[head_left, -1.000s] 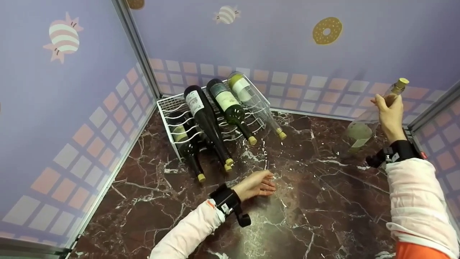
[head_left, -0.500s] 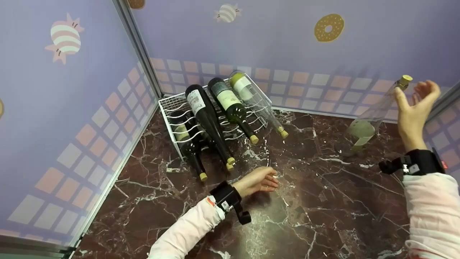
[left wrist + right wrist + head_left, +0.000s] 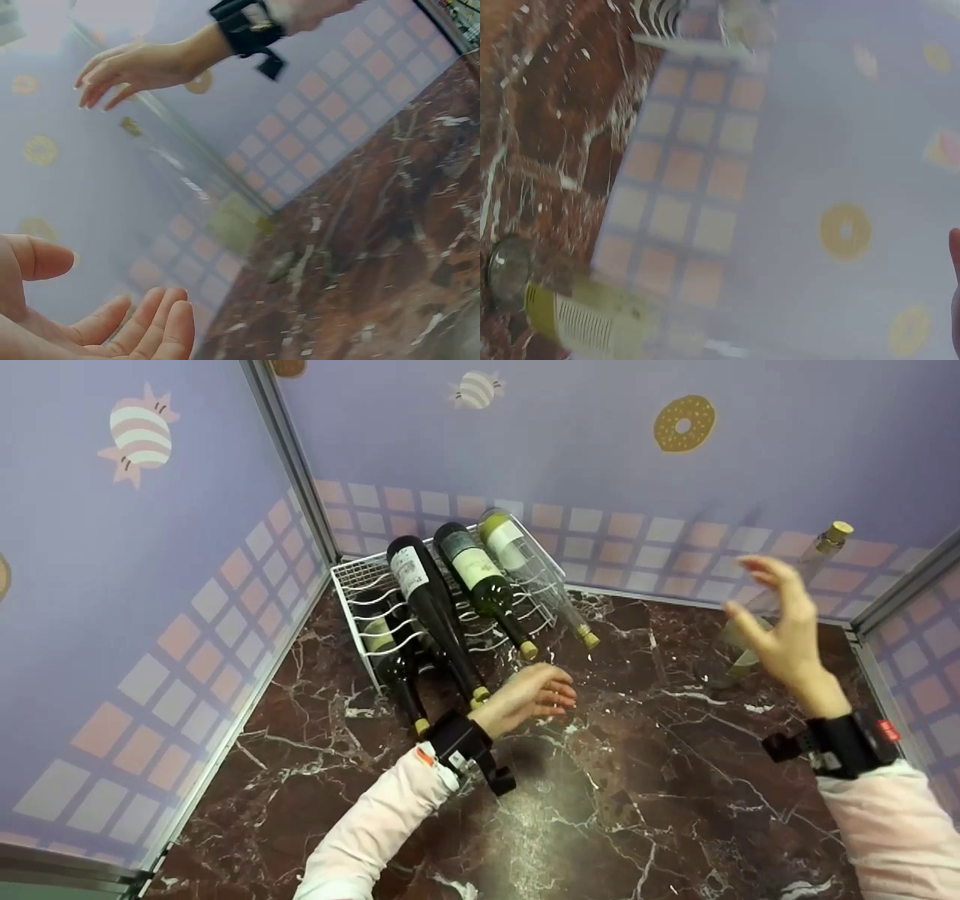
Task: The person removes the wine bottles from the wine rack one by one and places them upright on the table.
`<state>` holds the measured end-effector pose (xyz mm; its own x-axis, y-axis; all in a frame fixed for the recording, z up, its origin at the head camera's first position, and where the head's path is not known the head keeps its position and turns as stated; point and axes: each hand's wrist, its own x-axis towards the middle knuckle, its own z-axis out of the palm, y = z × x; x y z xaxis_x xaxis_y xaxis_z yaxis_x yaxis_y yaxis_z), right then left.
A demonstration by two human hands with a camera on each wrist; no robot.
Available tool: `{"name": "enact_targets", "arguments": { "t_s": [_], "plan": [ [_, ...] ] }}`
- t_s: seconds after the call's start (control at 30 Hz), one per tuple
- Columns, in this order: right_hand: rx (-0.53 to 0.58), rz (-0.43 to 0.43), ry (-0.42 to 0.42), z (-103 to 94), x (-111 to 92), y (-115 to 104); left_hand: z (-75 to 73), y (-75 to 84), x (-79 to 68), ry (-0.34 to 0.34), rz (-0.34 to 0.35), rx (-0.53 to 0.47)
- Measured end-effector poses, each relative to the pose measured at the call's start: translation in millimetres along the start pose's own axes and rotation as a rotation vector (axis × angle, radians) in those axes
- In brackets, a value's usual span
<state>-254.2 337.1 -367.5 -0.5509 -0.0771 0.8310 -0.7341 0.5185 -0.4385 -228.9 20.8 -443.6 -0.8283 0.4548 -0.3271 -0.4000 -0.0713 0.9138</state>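
My right hand (image 3: 787, 641) is raised in front of a clear corked bottle (image 3: 819, 551) that stands upright at the right; its fingers are spread and hold nothing. In the right wrist view the bottle's yellow-green label (image 3: 592, 326) shows, blurred, low at the left. My left hand (image 3: 529, 697) hovers with loosely bent fingers near the corked necks of the racked bottles, holding nothing. In the white wire rack (image 3: 352, 585) lie a dark bottle (image 3: 431, 604), a green bottle (image 3: 476, 574) and a clear bottle (image 3: 517, 551). Below them, another dark bottle (image 3: 401, 679) is partly hidden.
Purple patterned panels (image 3: 570, 442) enclose the dark marbled surface (image 3: 637, 780) at the back and sides. The rack stands in the back left corner, with bottle necks jutting out over the surface toward me.
My right hand has let go of the clear bottle's neck, moved off to the right, then come back left in front of it. My left hand has risen slightly toward the rack.
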Motion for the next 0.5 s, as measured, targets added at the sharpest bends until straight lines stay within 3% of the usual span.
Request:
{"name": "enact_targets", "arguments": {
  "t_s": [0.23,0.5],
  "plan": [
    [0.072,-0.237,-0.174,33.1,-35.1,-16.1,-16.8,29.0,-6.5,0.037,0.088,0.035],
    [0.052,-0.355,-0.342,57.7,-57.1,-25.2,-43.7,57.9,-0.8,0.187,0.135,0.074]
  ]
}}
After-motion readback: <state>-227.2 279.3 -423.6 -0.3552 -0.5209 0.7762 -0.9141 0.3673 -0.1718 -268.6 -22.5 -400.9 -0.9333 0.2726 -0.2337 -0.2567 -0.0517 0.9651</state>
